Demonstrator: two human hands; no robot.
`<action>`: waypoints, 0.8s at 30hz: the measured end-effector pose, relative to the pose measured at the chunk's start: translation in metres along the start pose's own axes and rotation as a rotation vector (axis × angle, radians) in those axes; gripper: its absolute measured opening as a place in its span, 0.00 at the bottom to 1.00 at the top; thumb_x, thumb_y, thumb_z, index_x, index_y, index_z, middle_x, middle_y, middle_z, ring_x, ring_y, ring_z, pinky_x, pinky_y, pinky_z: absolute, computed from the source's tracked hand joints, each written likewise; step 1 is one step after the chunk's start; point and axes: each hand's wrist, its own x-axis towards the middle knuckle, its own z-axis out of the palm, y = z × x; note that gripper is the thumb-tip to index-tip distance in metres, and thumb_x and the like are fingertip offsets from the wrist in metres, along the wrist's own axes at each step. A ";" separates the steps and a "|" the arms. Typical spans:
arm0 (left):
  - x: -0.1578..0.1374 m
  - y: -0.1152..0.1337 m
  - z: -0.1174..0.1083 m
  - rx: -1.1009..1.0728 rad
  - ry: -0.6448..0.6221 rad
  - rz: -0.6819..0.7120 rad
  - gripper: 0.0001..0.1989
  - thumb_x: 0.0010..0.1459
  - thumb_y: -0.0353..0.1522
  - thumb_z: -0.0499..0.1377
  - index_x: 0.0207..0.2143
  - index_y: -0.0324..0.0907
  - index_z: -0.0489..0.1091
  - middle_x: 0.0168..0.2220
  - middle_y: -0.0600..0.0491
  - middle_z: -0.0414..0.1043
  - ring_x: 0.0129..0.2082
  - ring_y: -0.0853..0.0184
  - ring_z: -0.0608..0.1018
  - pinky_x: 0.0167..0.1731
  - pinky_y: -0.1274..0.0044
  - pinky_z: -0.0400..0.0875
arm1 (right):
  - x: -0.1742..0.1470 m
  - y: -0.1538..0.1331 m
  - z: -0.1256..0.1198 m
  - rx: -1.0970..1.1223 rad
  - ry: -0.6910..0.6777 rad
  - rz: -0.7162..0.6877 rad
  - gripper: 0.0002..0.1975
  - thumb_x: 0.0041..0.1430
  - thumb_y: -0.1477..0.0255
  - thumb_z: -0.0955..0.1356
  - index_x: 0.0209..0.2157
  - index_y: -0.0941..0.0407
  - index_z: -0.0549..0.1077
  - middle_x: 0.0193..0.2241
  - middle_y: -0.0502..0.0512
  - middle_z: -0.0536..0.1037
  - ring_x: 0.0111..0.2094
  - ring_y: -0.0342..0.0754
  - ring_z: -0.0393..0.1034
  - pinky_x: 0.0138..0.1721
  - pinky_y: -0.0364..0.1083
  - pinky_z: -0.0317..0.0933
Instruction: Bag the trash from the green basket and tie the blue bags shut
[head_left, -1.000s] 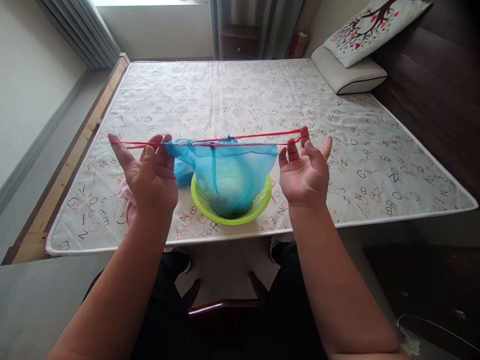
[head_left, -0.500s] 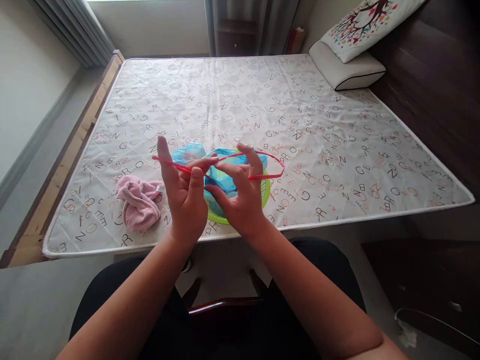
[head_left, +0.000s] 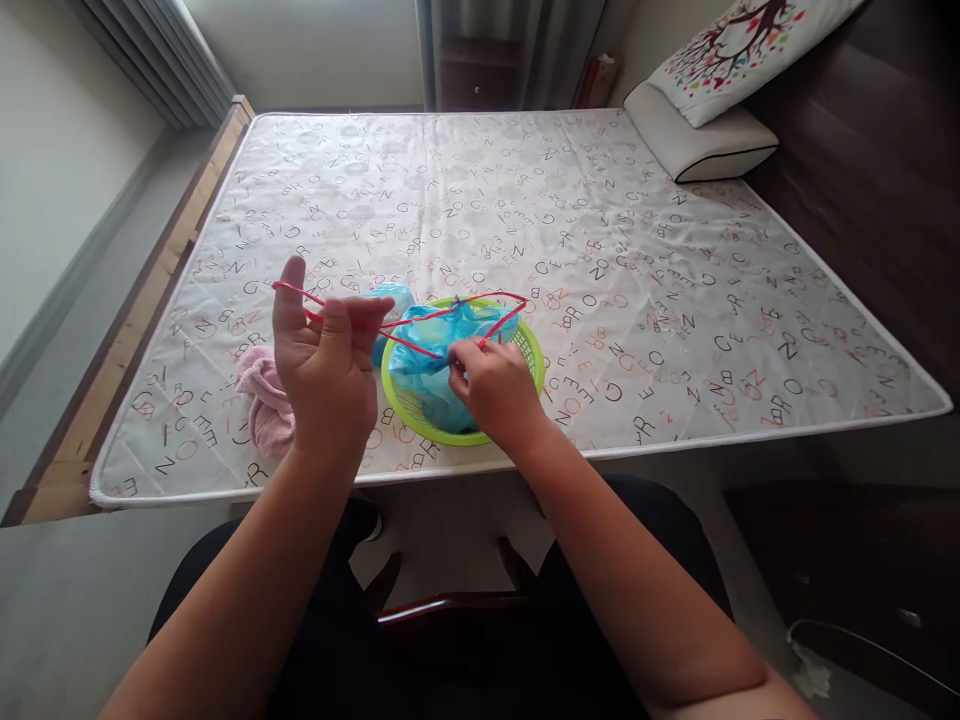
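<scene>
A thin red string runs between my two hands in a stretched loop. My left hand is raised with the index finger pointing up, and the string hooks around that finger and passes by the others. My right hand has its fingers closed, pinching the string low over the basket. Below the string, a blue plastic bag lies in a lime-green mesh basket. Another light blue plastic bundle sits just behind, partly hidden by my left hand. My right fingertips hide part of the string.
A pink cloth lies left of the basket, partly behind my left hand. Everything rests on a letter-printed mattress with a wooden bed rail along its left. A pillow and a tree-print cushion lean at the far right.
My hands have moved apart, the left going left and the right dropping lower over the basket. The string is now drawn out between them, and more of the basket shows.
</scene>
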 end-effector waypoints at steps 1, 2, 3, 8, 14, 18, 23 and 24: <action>0.002 0.001 -0.003 0.016 0.001 -0.014 0.24 0.70 0.43 0.65 0.66 0.60 0.67 0.38 0.57 0.82 0.43 0.63 0.86 0.54 0.67 0.82 | 0.001 0.003 0.000 -0.002 -0.001 0.013 0.08 0.72 0.74 0.64 0.41 0.55 0.77 0.37 0.58 0.83 0.39 0.54 0.74 0.44 0.52 0.58; 0.004 0.002 -0.005 0.038 -0.004 -0.025 0.23 0.70 0.44 0.64 0.65 0.60 0.67 0.39 0.57 0.82 0.41 0.64 0.86 0.50 0.68 0.83 | 0.001 0.006 0.000 0.012 0.004 0.025 0.07 0.71 0.74 0.65 0.40 0.55 0.76 0.37 0.58 0.82 0.39 0.54 0.74 0.44 0.52 0.58; 0.005 0.003 -0.007 0.062 -0.013 -0.030 0.22 0.70 0.45 0.64 0.64 0.61 0.68 0.39 0.56 0.81 0.39 0.64 0.85 0.46 0.69 0.83 | 0.001 0.008 0.000 0.045 0.017 0.037 0.06 0.70 0.74 0.66 0.40 0.54 0.75 0.38 0.58 0.82 0.40 0.54 0.74 0.45 0.52 0.59; 0.001 0.006 -0.008 0.184 -0.062 -0.008 0.14 0.71 0.47 0.61 0.56 0.60 0.73 0.37 0.57 0.80 0.24 0.69 0.79 0.28 0.72 0.77 | 0.002 0.017 -0.003 0.314 0.211 0.140 0.11 0.68 0.69 0.67 0.51 0.52 0.74 0.44 0.58 0.80 0.44 0.55 0.74 0.47 0.55 0.67; 0.000 0.003 -0.008 0.207 -0.061 -0.026 0.15 0.70 0.44 0.62 0.56 0.54 0.73 0.34 0.55 0.79 0.20 0.71 0.73 0.19 0.75 0.65 | 0.009 0.039 -0.026 0.691 0.539 0.284 0.13 0.70 0.67 0.66 0.52 0.44 0.76 0.45 0.55 0.77 0.40 0.50 0.73 0.39 0.51 0.71; 0.012 -0.007 -0.019 0.138 -0.013 -0.110 0.13 0.68 0.39 0.62 0.54 0.54 0.73 0.33 0.55 0.78 0.20 0.72 0.71 0.19 0.76 0.63 | 0.014 0.074 -0.047 1.173 0.522 0.415 0.14 0.65 0.58 0.72 0.51 0.42 0.76 0.40 0.50 0.77 0.27 0.42 0.68 0.27 0.45 0.69; 0.035 -0.025 -0.042 0.160 0.002 -0.216 0.10 0.61 0.35 0.62 0.45 0.52 0.73 0.27 0.57 0.70 0.17 0.71 0.62 0.18 0.74 0.58 | 0.012 0.104 -0.058 1.379 0.403 0.581 0.20 0.54 0.53 0.80 0.41 0.48 0.77 0.31 0.46 0.76 0.21 0.37 0.59 0.21 0.43 0.64; 0.039 -0.028 -0.046 0.176 0.004 -0.219 0.10 0.60 0.35 0.62 0.45 0.52 0.73 0.26 0.57 0.69 0.17 0.71 0.61 0.18 0.74 0.57 | 0.010 0.105 -0.058 1.375 0.371 0.608 0.21 0.52 0.52 0.81 0.40 0.49 0.77 0.29 0.45 0.75 0.20 0.37 0.58 0.21 0.42 0.64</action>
